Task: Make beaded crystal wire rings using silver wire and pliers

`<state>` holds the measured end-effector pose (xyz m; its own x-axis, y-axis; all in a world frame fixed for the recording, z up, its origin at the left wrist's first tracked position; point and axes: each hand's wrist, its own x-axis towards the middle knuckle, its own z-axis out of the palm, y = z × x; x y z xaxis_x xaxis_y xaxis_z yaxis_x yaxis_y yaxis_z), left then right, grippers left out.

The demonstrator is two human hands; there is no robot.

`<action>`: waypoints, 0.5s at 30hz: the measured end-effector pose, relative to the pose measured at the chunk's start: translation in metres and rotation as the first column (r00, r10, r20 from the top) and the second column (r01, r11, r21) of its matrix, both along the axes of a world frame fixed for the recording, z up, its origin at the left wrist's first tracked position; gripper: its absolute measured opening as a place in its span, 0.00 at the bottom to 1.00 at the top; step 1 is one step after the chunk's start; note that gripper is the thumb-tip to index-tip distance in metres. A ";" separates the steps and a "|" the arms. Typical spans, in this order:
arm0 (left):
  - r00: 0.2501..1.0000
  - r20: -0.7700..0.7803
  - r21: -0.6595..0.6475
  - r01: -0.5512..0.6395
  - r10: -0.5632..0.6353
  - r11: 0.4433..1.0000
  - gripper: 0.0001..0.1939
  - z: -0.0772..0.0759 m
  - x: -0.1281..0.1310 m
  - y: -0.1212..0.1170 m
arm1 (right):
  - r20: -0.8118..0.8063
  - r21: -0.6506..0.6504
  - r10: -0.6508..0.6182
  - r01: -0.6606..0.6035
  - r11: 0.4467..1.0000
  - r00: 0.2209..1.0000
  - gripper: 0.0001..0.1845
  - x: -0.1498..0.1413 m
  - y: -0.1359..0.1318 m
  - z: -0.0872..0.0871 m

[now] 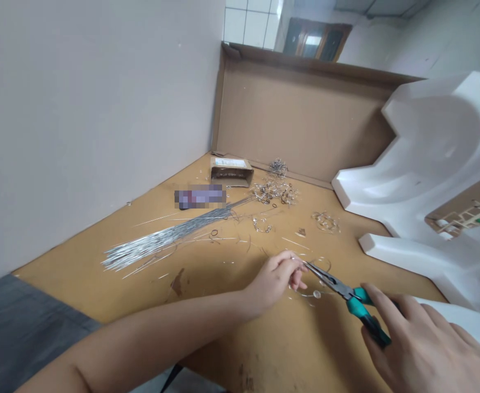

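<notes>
Two hands over the tabletop [289, 349]. Far left, silver wire bundle [161, 234] lies apart from them. Left hand [274, 278]: fingers [292, 263] pinched on the end of a thin wire loop [313, 293], which curves out just beyond them. Right hand [428, 349]: fingers clenched around teal-handled needle-nose pliers [346, 289], tips at the left fingers.
</notes>
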<state>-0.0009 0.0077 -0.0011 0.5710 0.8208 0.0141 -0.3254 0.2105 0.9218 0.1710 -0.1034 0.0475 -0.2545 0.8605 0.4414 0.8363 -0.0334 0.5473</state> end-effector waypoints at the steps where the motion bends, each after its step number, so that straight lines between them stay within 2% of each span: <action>1: 1.000 0.011 -0.004 -0.001 0.001 1.000 0.09 0.001 0.000 0.000 | 0.007 -0.006 0.002 -0.002 1.000 1.000 0.17 0.001 0.000 -0.001; 6: 0.999 0.050 0.018 0.001 -0.002 1.000 0.10 -0.001 0.000 0.002 | -0.009 -0.011 0.024 -0.024 1.000 1.000 0.17 0.003 0.002 -0.003; 15: 0.996 -0.090 -0.021 0.000 -0.002 1.000 0.11 -0.003 0.001 0.002 | 0.000 0.027 0.108 -0.108 0.994 0.994 0.21 -0.007 0.003 0.004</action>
<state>0.0005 0.0098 -0.0041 0.5698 0.8200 -0.0547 -0.2415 0.2307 0.9426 0.1645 -0.1003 0.0514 -0.3449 0.8159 0.4641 0.8366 0.0429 0.5462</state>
